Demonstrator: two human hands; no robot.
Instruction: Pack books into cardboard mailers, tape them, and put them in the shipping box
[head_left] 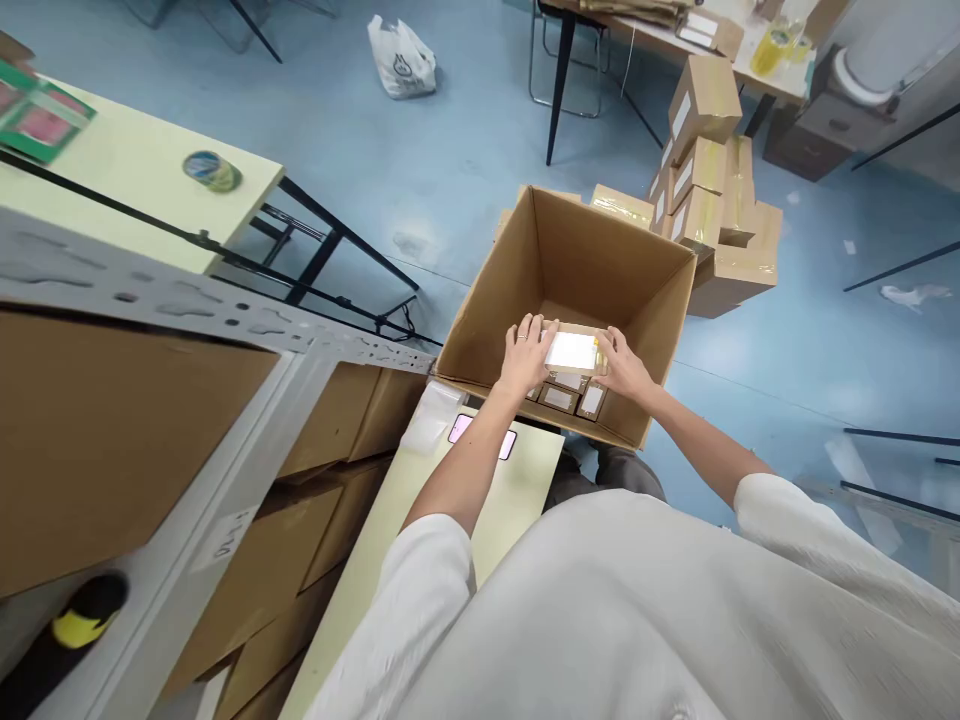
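The left hand (527, 352) and right hand (621, 365) share a grip on one white-labelled box (571, 352), fingers closed about its two ends. It is in one large open carton (600, 240), over at least three labelled packages (558, 398). One phone (508, 445) lies on the table (517, 500).

"What colour is the big box (615, 240)?"

"Brown all over. The little box (581, 329) being held is brown too, with a white label (571, 352) and a bit of yellow at one end."

"And the floor (480, 140)?"

"Blue! The bag (403, 60) is white with a black picture."

"What about the piled boxes (711, 98)?"

"Brown, with white stickers (681, 115) and yellow stripes."

"And the long table (142, 135)?"

"Pale yellow. The packet (46, 115) is green and pink."

"The phone (506, 445)?"

"Pink screen. And the shirt (585, 600) is plain, pale grey-white."
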